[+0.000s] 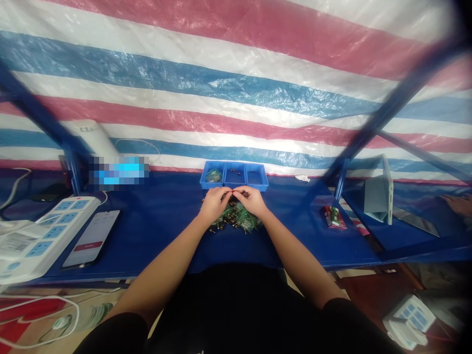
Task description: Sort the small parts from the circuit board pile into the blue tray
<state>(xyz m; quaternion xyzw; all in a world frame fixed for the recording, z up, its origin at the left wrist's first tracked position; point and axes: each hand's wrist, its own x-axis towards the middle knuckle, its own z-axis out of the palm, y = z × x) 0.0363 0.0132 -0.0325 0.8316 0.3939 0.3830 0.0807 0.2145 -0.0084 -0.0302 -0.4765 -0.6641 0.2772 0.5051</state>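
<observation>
My left hand [214,202] and my right hand [252,200] meet fingertip to fingertip above a heap of small green parts [238,220] with brass-coloured bits, lying on the blue table [162,221]. Both hands are closed in a pinch on something tiny between them; I cannot make out what it is. Just beyond the hands stands a blue three-compartment tray [234,176]; its left compartment holds green parts, the middle one a few small dark pieces.
A phone [92,238] lies face up at the left, beside a white power strip [40,235]. A small red and green packet [334,217] and a propped grey tablet case [378,192] sit at the right. Another person's hand [457,202] shows at the far right.
</observation>
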